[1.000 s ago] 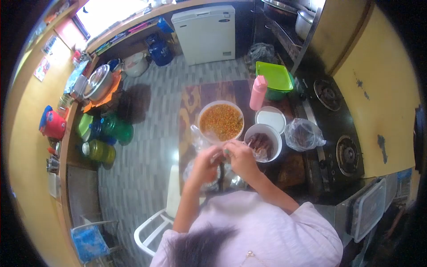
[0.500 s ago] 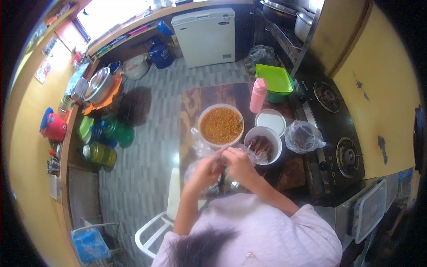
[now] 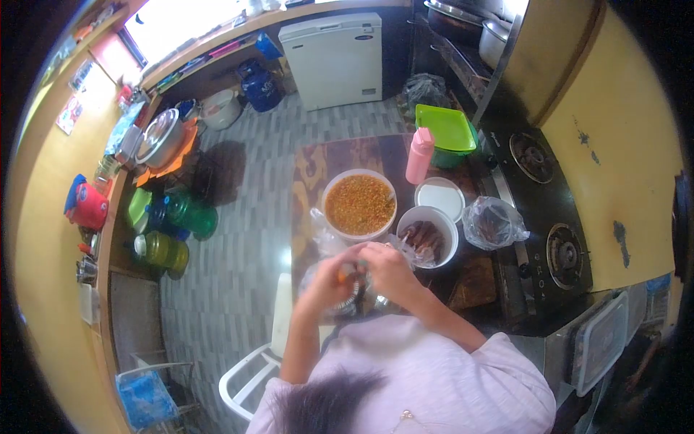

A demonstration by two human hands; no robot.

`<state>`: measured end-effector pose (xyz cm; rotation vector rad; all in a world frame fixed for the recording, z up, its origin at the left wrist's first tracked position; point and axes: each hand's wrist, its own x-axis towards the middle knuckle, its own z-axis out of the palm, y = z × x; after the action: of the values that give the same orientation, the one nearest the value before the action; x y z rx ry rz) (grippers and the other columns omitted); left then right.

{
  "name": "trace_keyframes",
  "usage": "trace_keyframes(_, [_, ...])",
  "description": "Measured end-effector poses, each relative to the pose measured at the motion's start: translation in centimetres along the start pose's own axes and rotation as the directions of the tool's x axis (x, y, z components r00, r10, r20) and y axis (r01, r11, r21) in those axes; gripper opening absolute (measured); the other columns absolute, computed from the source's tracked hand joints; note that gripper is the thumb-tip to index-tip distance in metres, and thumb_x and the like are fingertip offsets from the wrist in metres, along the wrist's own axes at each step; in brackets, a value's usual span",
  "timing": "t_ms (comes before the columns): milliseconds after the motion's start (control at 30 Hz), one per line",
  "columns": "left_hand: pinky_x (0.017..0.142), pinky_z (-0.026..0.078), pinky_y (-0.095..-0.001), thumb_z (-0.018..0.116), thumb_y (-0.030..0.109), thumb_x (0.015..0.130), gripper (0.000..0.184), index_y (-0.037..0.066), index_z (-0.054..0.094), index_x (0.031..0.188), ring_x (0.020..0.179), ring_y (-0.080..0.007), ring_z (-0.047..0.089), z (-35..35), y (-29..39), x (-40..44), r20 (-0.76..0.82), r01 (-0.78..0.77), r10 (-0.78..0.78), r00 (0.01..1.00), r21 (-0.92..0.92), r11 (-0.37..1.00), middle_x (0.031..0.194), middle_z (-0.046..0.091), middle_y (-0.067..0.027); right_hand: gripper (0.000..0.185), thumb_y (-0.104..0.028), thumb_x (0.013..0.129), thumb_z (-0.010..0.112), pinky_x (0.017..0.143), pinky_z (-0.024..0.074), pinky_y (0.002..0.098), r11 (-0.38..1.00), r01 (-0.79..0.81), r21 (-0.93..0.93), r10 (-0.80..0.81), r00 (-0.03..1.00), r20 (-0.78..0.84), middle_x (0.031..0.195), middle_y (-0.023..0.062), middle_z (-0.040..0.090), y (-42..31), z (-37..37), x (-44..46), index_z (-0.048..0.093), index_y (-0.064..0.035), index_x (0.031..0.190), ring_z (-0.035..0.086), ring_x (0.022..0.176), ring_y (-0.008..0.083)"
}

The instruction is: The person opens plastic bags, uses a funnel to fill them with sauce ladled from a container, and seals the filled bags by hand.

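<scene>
My left hand (image 3: 334,278) and my right hand (image 3: 387,269) meet at the fingertips over the table's near side, fingers closed. Whatever is pinched between them is too small to make out; something orange shows beneath my left fingers. Just beyond them stands a white tub of orange-brown chopped food (image 3: 360,205). Beside my right hand, a white bucket (image 3: 450,230) holds dark brown pieces and a clear plastic bag (image 3: 414,250). More clear plastic (image 3: 323,235) lies left of my hands.
A white lid (image 3: 440,197), a pink bottle (image 3: 419,156) and a green lidded container (image 3: 446,129) stand behind the bucket. A bag of dark pieces (image 3: 494,223) lies beside the stove (image 3: 538,210). A white chair (image 3: 249,372) is at the near left.
The view has shifted slightly. My hands remain together while their fingers shift a little, and an orange thing now shows beneath my left fingers.
</scene>
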<state>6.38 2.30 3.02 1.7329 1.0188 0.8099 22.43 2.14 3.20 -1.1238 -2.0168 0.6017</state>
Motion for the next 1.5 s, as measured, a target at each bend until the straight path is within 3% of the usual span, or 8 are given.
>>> trace_keyframes(167, [0.085,0.042,-0.0311,0.063,0.000,0.068,0.038,0.000,0.056,0.105,0.097,-0.0210,0.058,0.5,0.6,0.4,-0.105,0.110,-0.100,0.989,0.099,0.989,0.100,0.061,-0.0150,0.021,-0.006,0.066,0.055,0.075,0.0409,0.0383,0.999,-0.014,-0.045,0.016,0.999,0.052,0.082,0.0128,0.058,0.5,0.2,0.0,0.059,-0.0011,0.087,0.056,0.084,0.0294])
trace_keyframes(467, [0.075,0.045,-0.0315,0.065,0.002,0.065,0.038,0.003,0.055,0.102,0.086,-0.0253,0.061,0.3,-1.0,0.1,-0.065,-0.138,0.141,0.988,0.042,0.989,0.095,0.061,-0.0151,0.021,-0.007,0.067,0.055,0.074,0.0408,0.0390,0.998,0.066,-0.003,-0.066,0.998,-0.009,0.081,0.0128,0.056,0.4,0.2,-0.2,0.058,-0.0009,0.087,0.055,0.084,0.0297])
trace_keyframes(667, [0.069,0.045,-0.0298,0.066,0.002,0.063,0.037,0.005,0.057,0.099,0.082,-0.0195,0.060,1.2,0.1,0.4,-0.253,0.054,0.010,0.967,0.246,0.968,0.090,0.061,-0.0089,0.019,-0.006,0.067,0.056,0.072,0.0413,0.0396,1.000,0.029,0.009,-0.029,1.000,0.007,0.078,0.0119,0.055,-0.1,0.1,0.0,0.057,-0.0017,0.085,0.054,0.081,0.0305])
trace_keyframes(900, [0.058,0.041,-0.0224,0.067,-0.006,0.064,0.011,-0.001,0.061,0.072,0.069,-0.0100,0.052,-1.8,0.7,-0.7,-0.293,-0.066,0.037,0.955,-0.089,0.994,0.080,0.058,-0.0063,0.015,-0.002,0.064,0.056,0.072,0.0421,0.0398,0.999,0.025,0.028,-0.027,0.997,0.070,0.078,0.0136,0.052,1.0,0.4,-0.5,0.055,-0.0015,0.079,0.053,0.080,0.0315])
trace_keyframes(1233, [0.065,0.043,-0.0219,0.065,-0.004,0.069,0.010,0.002,0.064,0.077,0.074,-0.0105,0.054,-4.0,-5.1,-2.3,-0.221,0.005,-0.096,0.970,-0.379,0.925,0.081,0.057,-0.0054,0.004,0.002,0.076,0.056,0.071,0.0443,0.0302,0.943,-0.003,0.332,-0.048,0.988,0.145,0.082,0.0102,0.053,-1.8,-2.0,0.2,0.058,0.0014,0.078,0.056,0.078,0.0231])
trace_keyframes(1333, [0.065,0.043,-0.0207,0.059,0.002,0.077,0.004,0.003,0.059,0.081,0.075,-0.0110,0.053,-2.0,-7.1,-0.9,-0.213,-0.127,-0.039,0.976,-0.709,0.694,0.080,0.057,-0.0032,0.009,0.002,0.074,0.059,0.072,0.0443,0.0277,0.860,-0.099,0.501,-0.029,0.970,0.241,0.086,0.0094,0.056,-2.5,-1.9,0.9,0.062,0.0003,0.083,0.057,0.081,0.0208])
trace_keyframes(1400, [0.071,0.046,-0.0253,0.064,0.009,0.077,0.026,0.007,0.056,0.102,0.087,-0.0113,0.052,0.6,-3.6,-1.1,-0.052,0.131,-0.481,0.875,-0.932,0.339,0.099,0.053,-0.0045,0.013,0.002,0.073,0.061,0.072,0.0441,0.0266,0.776,-0.192,0.601,0.054,0.969,0.239,0.087,0.0090,0.058,-3.0,-1.6,1.3,0.064,-0.0011,0.085,0.057,0.082,0.0195])
trace_keyframes(1500, [0.068,0.047,-0.0247,0.062,0.015,0.080,0.025,0.008,0.053,0.102,0.088,-0.0123,0.054,4.0,-2.9,-1.2,-0.056,0.043,-0.382,0.922,-0.968,0.247,0.099,0.054,-0.0034,0.017,0.001,0.069,0.064,0.073,0.0429,0.0257,0.719,-0.262,0.643,0.259,0.961,0.101,0.084,0.0063,0.061,-3.8,-1.8,1.8,0.069,-0.0051,0.084,0.055,0.082,0.0172])
